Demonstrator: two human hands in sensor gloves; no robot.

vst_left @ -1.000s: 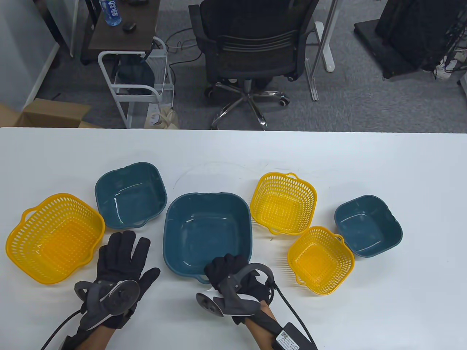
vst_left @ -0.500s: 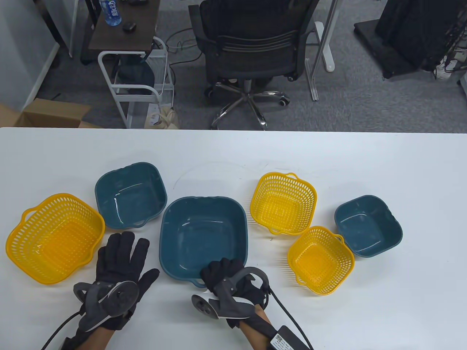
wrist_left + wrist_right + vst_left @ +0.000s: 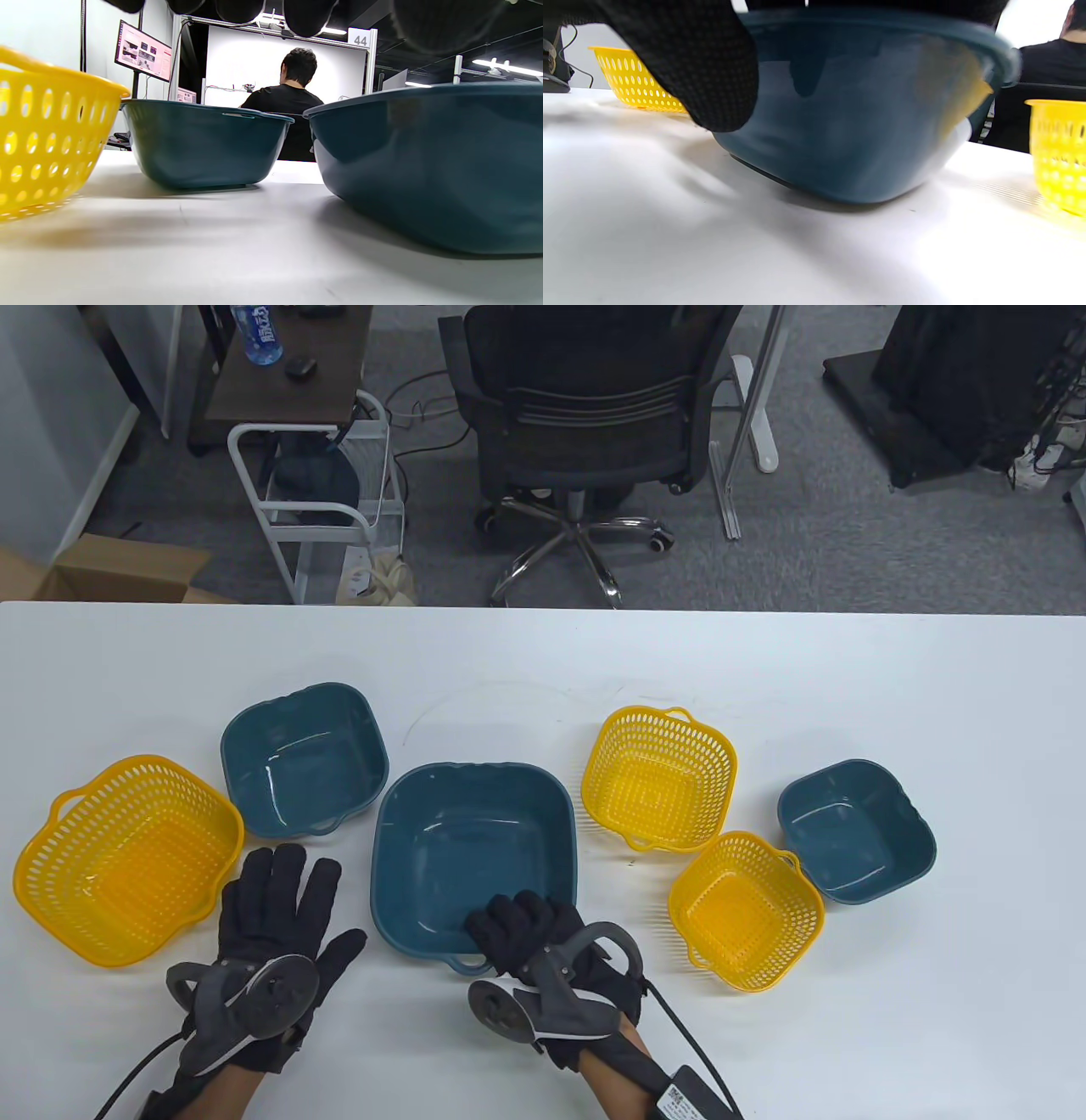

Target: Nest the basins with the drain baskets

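Observation:
A large teal basin [image 3: 473,857] stands in the middle of the table. My right hand [image 3: 522,929] grips its near rim, fingers over the edge; the right wrist view shows the basin [image 3: 848,114] close up with my thumb [image 3: 712,72] against its outer wall. My left hand [image 3: 271,899] lies flat and empty on the table, fingers spread, between the large yellow drain basket [image 3: 127,857] and the large basin. A medium teal basin [image 3: 304,757] stands behind it. A medium yellow basket [image 3: 657,776], a small yellow basket [image 3: 745,909] and a small teal basin [image 3: 855,831] stand at the right.
The white table [image 3: 848,1027] has its far edge at mid-frame. Beyond it are an office chair [image 3: 585,407], a white cart [image 3: 314,509] and a cardboard box [image 3: 110,568]. The left wrist view shows the medium basin [image 3: 203,142] and large basin [image 3: 432,165] side by side.
The large basin has slid a little to the left and toward me under my right hand's grip. My left hand has barely shifted.

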